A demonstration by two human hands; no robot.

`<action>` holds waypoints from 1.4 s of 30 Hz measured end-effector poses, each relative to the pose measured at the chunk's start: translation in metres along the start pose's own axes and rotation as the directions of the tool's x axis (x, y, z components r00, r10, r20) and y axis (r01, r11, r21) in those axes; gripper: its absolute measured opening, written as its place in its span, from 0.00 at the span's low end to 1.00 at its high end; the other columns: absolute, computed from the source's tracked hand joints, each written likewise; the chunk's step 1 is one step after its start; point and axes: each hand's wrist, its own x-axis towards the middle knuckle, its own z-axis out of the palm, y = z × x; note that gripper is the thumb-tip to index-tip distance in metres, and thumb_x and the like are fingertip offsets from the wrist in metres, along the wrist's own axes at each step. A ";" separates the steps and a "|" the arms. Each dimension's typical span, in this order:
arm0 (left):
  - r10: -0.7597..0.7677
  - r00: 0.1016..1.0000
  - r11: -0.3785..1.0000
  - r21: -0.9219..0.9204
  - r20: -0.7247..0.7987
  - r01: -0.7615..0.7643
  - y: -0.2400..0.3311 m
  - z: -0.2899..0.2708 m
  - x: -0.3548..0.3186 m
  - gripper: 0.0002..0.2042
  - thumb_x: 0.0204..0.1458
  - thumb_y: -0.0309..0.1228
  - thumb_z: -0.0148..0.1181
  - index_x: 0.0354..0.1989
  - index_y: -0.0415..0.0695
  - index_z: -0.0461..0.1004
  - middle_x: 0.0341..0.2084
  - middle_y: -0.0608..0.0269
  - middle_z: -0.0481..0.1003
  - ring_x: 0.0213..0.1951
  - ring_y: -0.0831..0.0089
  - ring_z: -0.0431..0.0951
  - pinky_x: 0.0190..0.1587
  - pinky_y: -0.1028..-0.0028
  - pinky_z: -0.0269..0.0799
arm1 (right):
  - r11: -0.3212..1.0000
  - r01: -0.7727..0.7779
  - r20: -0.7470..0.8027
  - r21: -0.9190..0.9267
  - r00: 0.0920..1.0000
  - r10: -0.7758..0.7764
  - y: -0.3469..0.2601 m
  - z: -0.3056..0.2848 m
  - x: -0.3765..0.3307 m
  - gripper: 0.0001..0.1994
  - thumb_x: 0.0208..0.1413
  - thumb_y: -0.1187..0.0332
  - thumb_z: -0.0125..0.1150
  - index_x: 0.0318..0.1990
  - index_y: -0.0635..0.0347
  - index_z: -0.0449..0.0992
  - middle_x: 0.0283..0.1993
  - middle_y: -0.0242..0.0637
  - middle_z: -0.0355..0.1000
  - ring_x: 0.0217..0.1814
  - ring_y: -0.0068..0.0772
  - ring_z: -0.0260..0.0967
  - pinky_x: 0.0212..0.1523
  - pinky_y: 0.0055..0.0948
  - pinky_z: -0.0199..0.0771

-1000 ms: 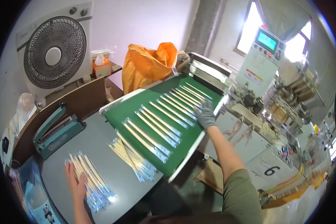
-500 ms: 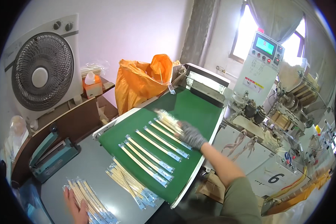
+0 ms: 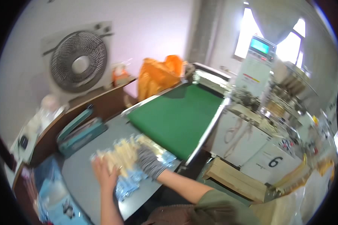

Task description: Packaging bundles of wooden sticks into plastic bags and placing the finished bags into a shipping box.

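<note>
Several wrapped chopsticks [image 3: 124, 155], pale sticks in clear film with blue ends, lie heaped on the grey table [image 3: 82, 176]. My bare left hand [image 3: 106, 173] grips a bunch at the heap's left side, fingers curved over the packets. From the right, my right hand [image 3: 150, 162] in a grey knit glove closes on packets; its fingertips are partly hidden and blurred. Other packets stick out beyond the glove, their blue ends toward the table's right edge. Just past the heap begins the green conveyor belt [image 3: 176, 116], with no packets visible on it.
A teal sealer-like device [image 3: 82, 137] stands left of the heap by a brown board. Behind are a fan [image 3: 79, 63] and an orange bag [image 3: 157, 77]. The machine cabinet [image 3: 251, 138] rises right of the belt; a cardboard box [image 3: 234, 180] sits below it.
My right hand has come from the belt to the table, and the row of packets has left the belt. My left hand's bunch now meets the heap. The view has shifted.
</note>
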 end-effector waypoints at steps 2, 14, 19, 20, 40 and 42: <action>0.088 0.995 0.994 -0.065 -0.038 -0.091 0.029 0.009 0.015 0.31 0.44 0.40 0.62 0.58 0.41 0.64 0.64 0.42 0.51 0.65 0.43 0.49 0.66 0.53 0.43 | 0.997 -0.045 -0.493 -0.063 0.870 0.008 0.073 0.033 0.014 0.17 0.53 0.61 0.52 0.47 0.60 0.70 0.48 0.48 0.68 0.54 0.50 0.63 0.56 0.41 0.62; 0.033 0.984 0.989 -0.135 -0.174 -0.057 0.028 -0.017 0.014 0.33 0.53 0.46 0.54 0.63 0.40 0.56 0.65 0.47 0.50 0.66 0.45 0.47 0.64 0.54 0.46 | 0.848 -0.500 0.073 0.174 0.865 0.496 0.091 -0.002 0.022 0.34 0.60 0.45 0.40 0.62 0.66 0.57 0.62 0.57 0.59 0.65 0.55 0.54 0.66 0.36 0.52; -0.426 0.904 0.905 -0.027 -0.044 0.425 0.028 -0.048 0.029 0.39 0.52 0.53 0.53 0.62 0.32 0.53 0.55 0.40 0.63 0.57 0.48 0.61 0.59 0.57 0.56 | 0.900 -0.433 -0.103 0.051 0.894 0.436 0.077 0.010 0.044 0.36 0.59 0.42 0.37 0.61 0.68 0.59 0.62 0.59 0.58 0.63 0.55 0.57 0.63 0.38 0.57; -0.446 0.892 0.895 0.022 0.067 0.446 0.031 -0.050 0.028 0.40 0.52 0.54 0.53 0.62 0.31 0.52 0.53 0.38 0.65 0.56 0.47 0.63 0.59 0.59 0.58 | 0.955 -0.289 -0.029 -0.064 0.957 0.288 0.060 0.008 0.048 0.36 0.59 0.42 0.37 0.62 0.68 0.58 0.62 0.58 0.58 0.64 0.53 0.56 0.64 0.37 0.55; -0.026 0.993 0.538 -0.836 0.114 0.110 0.114 -0.114 0.014 0.67 0.31 0.27 0.76 0.68 0.55 0.19 0.68 0.49 0.40 0.67 0.55 0.46 0.65 0.65 0.48 | -0.018 0.093 -0.091 0.996 0.898 -0.430 -0.087 -0.080 0.021 0.53 0.31 0.59 0.79 0.66 0.59 0.50 0.58 0.41 0.63 0.59 0.37 0.62 0.58 0.36 0.66; -0.008 0.999 0.586 -0.810 0.035 0.033 0.100 -0.097 0.012 0.67 0.31 0.24 0.75 0.68 0.59 0.19 0.65 0.50 0.47 0.64 0.61 0.54 0.63 0.66 0.54 | -0.047 0.094 -0.105 0.994 0.880 -0.462 -0.081 -0.076 0.027 0.56 0.29 0.56 0.79 0.67 0.59 0.48 0.58 0.41 0.63 0.59 0.37 0.62 0.58 0.36 0.65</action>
